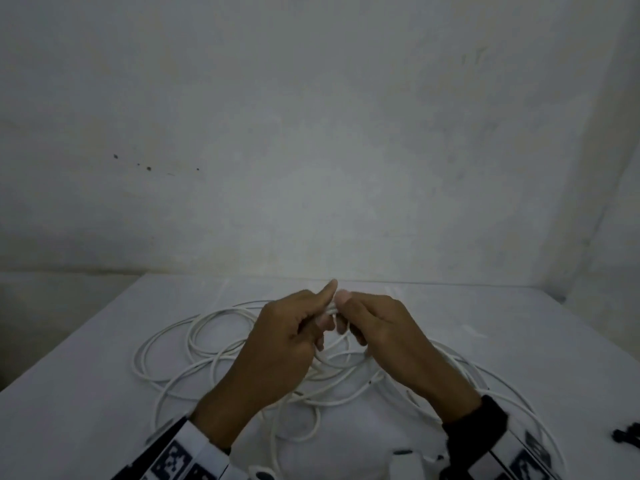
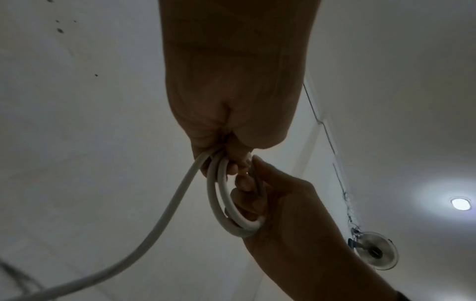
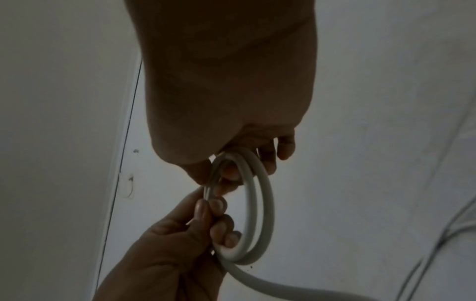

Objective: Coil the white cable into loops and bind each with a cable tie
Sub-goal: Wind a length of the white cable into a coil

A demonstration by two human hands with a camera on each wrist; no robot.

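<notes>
Both hands are up over the table [image 1: 104, 341], meeting in the middle with a small coil pinched between them. The left hand [image 1: 277, 344] has its fingers curled round one side of the coil, thumb sticking out toward the wall. The right hand [image 1: 377, 327] grips the other side, fingers hooked through the loop.

The cable [image 1: 166, 341] is white, round and smooth, fairly thick and a bit stiff looking, so it keeps its curve. From the wrist views the held part is two turns lying side by side in a tight oval [image 3: 257, 203], with one tail running off past the left hand's fingers [image 2: 165, 213] and down toward the table. The rest of it sprawls in big loose overlapping loops on the white tabletop, right under and around both hands.

Some small black bits [image 1: 627, 434] sit at the right edge of the table, too blurry to say what they are.
</notes>
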